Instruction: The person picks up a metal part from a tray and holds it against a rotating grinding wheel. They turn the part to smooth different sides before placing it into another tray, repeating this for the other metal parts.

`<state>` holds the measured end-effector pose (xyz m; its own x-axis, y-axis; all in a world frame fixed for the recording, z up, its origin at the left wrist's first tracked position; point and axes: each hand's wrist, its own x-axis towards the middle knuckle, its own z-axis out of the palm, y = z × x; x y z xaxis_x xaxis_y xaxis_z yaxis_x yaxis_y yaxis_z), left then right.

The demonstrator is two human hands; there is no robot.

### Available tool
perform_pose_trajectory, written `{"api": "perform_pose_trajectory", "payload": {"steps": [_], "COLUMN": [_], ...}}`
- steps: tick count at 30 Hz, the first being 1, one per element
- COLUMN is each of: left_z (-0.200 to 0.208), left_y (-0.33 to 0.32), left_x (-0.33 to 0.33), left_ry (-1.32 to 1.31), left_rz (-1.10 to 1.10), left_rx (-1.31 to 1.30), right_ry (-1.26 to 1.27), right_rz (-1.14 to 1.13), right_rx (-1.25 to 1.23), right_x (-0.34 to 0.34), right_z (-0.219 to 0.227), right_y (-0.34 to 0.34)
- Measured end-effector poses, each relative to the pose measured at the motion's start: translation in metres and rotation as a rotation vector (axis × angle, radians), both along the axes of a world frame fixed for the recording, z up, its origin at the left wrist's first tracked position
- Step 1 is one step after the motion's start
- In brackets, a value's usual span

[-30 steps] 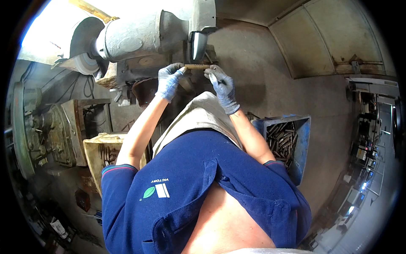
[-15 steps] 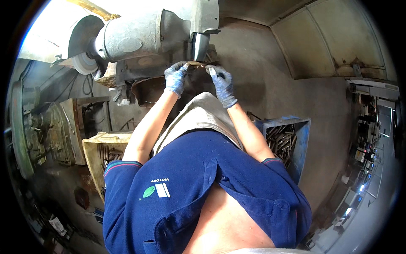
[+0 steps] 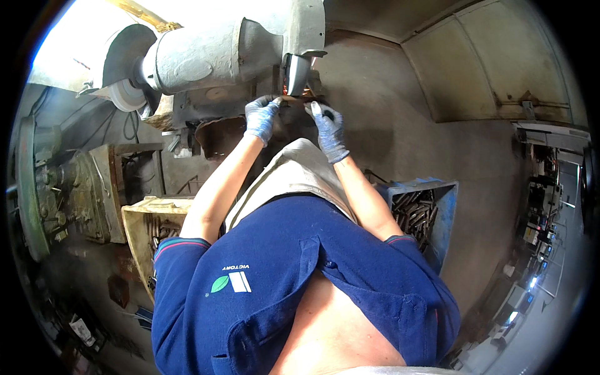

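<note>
Both my hands wear blue-grey work gloves and reach forward to the spinning wheel or belt of a bench grinder. Between them lies a short, thin metal piece, held against the lower edge of the wheel. My left hand is closed on its left end, thumb and fingers pinched. At the other end, my right hand pinches with thumb and forefinger. Orange sparks glow beside the wheel. The exact shape of the piece is too small to make out.
A second, white wheel sits at the grinder's left end. To my right stands a blue crate of metal parts; a yellowish crate with similar parts is on my left. A green machine stands farther left.
Sparks show more strongly around the wheel now. My hands hold nearly the same place, and the metal piece is tilted slightly differently.
</note>
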<state>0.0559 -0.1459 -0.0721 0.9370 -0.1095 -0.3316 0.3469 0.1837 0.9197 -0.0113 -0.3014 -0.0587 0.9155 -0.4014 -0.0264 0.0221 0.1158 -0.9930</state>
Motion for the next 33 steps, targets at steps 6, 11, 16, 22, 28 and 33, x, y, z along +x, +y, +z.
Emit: {"api": "perform_pose_trajectory", "payload": {"steps": [6,11,16,22,28,33], "left_z": [0.002,0.013,-0.007,0.018,0.059,0.093], "left_y": [-0.017,0.003,0.027,0.037,0.05,0.044], "left_x": [0.0,0.002,0.015,-0.002,-0.051,-0.07], "left_ry": [0.011,0.061,0.022,-0.063,-0.274,-0.383], "left_rz": [-0.011,0.056,0.076,0.052,-0.123,-0.208], "left_rx": [0.021,-0.142,0.033,-0.03,0.002,-0.023], "right_ry": [0.009,0.035,-0.01,-0.148,-0.367,-0.637], "right_rz": [-0.019,0.039,0.052,0.121,0.126,0.059], "right_rx": [-0.014,0.046,0.228,0.21,-0.412,-0.868], "right_x": [-0.004,0.003,0.012,0.004,-0.058,-0.085], "right_z": [-0.008,-0.016,-0.007,-0.002,0.075,0.103], "right_y": [-0.009,0.008,0.03,0.029,0.019,0.005]}}
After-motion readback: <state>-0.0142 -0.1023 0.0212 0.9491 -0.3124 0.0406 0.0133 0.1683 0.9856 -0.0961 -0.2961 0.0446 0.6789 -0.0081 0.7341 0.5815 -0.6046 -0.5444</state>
